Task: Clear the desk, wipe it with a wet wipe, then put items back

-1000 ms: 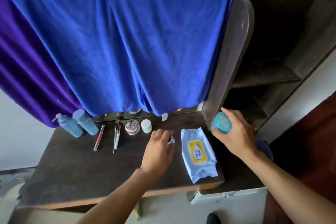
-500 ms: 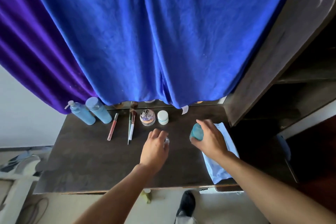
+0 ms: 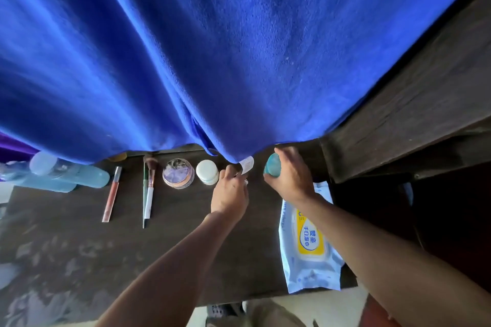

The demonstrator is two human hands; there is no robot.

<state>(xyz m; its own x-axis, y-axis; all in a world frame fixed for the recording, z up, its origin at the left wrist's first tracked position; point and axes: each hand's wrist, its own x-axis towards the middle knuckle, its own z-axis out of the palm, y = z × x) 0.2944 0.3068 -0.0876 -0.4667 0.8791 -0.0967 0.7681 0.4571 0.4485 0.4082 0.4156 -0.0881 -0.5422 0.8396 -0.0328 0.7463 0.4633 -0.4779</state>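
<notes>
The right hand grips a teal round bottle upright, just right of the white jar in the back row of the desk. The left hand, between them, pinches something small, perhaps shiny; it is nearer the jar.

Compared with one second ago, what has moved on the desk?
The right hand carried the teal bottle from the shelf side to the desk's back row. The left hand moved back beside the white jar. The wipes pack and other cosmetics stayed.
</notes>
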